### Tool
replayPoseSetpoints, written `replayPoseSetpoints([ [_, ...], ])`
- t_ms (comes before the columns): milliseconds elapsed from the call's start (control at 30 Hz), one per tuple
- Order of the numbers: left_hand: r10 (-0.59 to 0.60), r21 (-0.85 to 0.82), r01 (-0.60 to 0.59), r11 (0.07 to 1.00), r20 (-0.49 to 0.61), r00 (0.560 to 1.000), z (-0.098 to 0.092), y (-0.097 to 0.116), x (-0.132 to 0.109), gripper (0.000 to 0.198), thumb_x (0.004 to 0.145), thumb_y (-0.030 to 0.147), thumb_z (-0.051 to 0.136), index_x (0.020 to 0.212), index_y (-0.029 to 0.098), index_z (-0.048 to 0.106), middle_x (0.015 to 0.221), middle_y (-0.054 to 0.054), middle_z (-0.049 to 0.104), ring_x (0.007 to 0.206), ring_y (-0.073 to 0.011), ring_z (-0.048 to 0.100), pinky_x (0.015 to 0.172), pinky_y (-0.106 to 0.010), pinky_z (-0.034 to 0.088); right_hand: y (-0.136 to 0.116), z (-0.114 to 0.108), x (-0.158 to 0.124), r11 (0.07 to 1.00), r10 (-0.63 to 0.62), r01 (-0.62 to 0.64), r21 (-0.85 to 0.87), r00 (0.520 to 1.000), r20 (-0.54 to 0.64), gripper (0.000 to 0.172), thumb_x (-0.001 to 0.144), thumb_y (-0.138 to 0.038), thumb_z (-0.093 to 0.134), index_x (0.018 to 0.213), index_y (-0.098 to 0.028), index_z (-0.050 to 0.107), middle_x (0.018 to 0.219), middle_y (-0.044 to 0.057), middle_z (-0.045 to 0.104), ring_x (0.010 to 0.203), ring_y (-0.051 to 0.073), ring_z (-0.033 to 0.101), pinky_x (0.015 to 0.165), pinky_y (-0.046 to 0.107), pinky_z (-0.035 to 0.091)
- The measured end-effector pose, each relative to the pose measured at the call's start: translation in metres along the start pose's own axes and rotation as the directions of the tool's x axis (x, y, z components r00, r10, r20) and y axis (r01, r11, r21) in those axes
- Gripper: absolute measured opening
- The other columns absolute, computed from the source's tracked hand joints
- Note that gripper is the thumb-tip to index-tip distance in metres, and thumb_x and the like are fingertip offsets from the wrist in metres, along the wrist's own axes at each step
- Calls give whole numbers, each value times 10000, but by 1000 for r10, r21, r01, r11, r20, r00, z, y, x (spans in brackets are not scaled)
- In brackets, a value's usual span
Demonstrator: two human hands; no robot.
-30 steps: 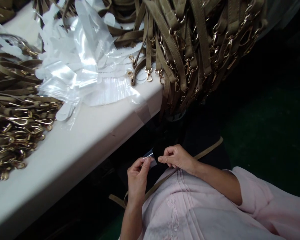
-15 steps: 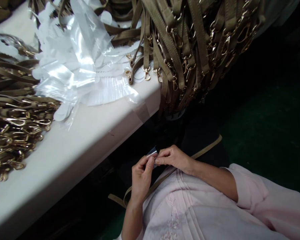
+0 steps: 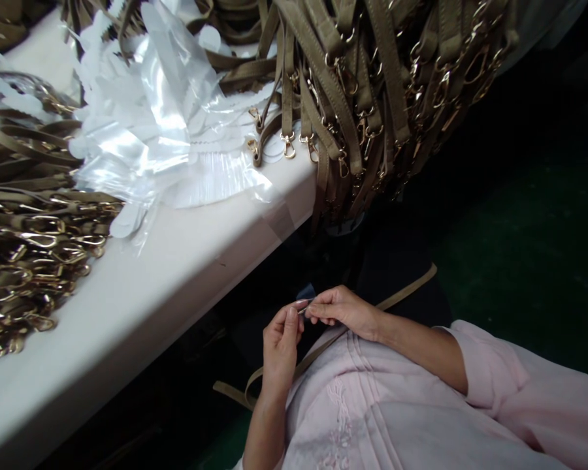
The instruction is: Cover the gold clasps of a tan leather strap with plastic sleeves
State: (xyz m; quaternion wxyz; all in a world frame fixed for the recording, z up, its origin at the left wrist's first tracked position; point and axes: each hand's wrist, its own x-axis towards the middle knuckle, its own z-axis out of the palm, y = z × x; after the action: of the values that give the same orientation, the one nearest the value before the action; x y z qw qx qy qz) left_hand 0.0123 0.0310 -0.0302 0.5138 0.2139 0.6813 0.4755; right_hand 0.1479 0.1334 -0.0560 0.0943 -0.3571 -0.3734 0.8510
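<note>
My left hand (image 3: 280, 341) and my right hand (image 3: 342, 309) meet over my lap, below the table edge. Both pinch a small clear plastic sleeve (image 3: 304, 302) between thumb and fingertips; what lies inside it is hidden. An olive-brown strap (image 3: 318, 352) runs across my lap under both hands, looping at the left and rising to the right past my right wrist.
A white table (image 3: 142, 287) carries a heap of clear plastic sleeves (image 3: 161, 130). Wrapped straps with gold clasps (image 3: 29, 248) lie at the left. A thick bundle of olive straps with gold snap hooks (image 3: 372, 98) hangs over the table's right end. The floor at right is dark.
My hands have closed together: the plastic sleeve, held open and spread a second ago, is now folded small between both sets of fingertips. My left hand has shifted slightly right.
</note>
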Motion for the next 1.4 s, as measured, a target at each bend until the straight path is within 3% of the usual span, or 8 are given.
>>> replayPoseSetpoints([
  [133,-9,59,11,998,-27,1000,-3,-2,0,323,877,441,637,1048,180,719,715,6,565,607,-76,434,541,-182,346,5,-2,1,999,16,-17,49,1000,18,330,713,-433,794,770,-111,756,659,22,640,529,59,437,513,217,292],
  [300,65,175,-55,983,-52,996,-2,5,1,261,847,410,673,983,198,742,841,-31,691,701,-116,539,663,-218,453,5,1,0,994,53,-59,93,997,63,301,715,-402,798,713,-108,735,620,11,605,518,54,424,507,215,272],
  [533,91,163,-83,983,-42,995,3,5,-1,281,861,424,654,984,185,737,707,-8,620,654,-109,521,605,-204,433,0,2,0,991,100,-94,96,993,-56,400,632,-463,856,717,-102,706,549,-13,553,485,50,378,484,230,192],
  [767,49,14,-49,999,-20,999,1,-5,-7,358,927,460,559,1104,176,684,695,15,522,562,-63,398,506,-179,320,1,2,2,982,43,-22,186,993,-110,480,602,-466,878,583,-154,514,503,-74,408,480,45,266,483,258,109],
  [1033,-29,-157,11,987,-113,993,-1,-9,-24,347,908,400,616,1180,184,629,811,-14,616,705,-84,501,667,-179,426,3,-1,6,971,26,26,238,977,-209,479,607,-513,863,627,-154,546,514,-74,409,490,51,273,493,258,119],
  [1167,-10,-107,-2,994,-116,993,5,-3,-31,360,883,394,649,1177,188,627,823,-20,641,757,-104,561,717,-199,454,1,1,6,970,26,26,241,977,-211,468,612,-512,861,643,-149,568,523,-68,423,495,54,295,499,254,141],
  [1400,92,30,-88,996,-137,986,21,2,-23,401,876,394,643,1214,188,578,755,2,632,736,-123,596,727,-234,475,-1,6,3,970,2,40,241,985,-172,449,637,-501,851,675,-143,582,541,-61,450,505,59,324,506,242,188],
])
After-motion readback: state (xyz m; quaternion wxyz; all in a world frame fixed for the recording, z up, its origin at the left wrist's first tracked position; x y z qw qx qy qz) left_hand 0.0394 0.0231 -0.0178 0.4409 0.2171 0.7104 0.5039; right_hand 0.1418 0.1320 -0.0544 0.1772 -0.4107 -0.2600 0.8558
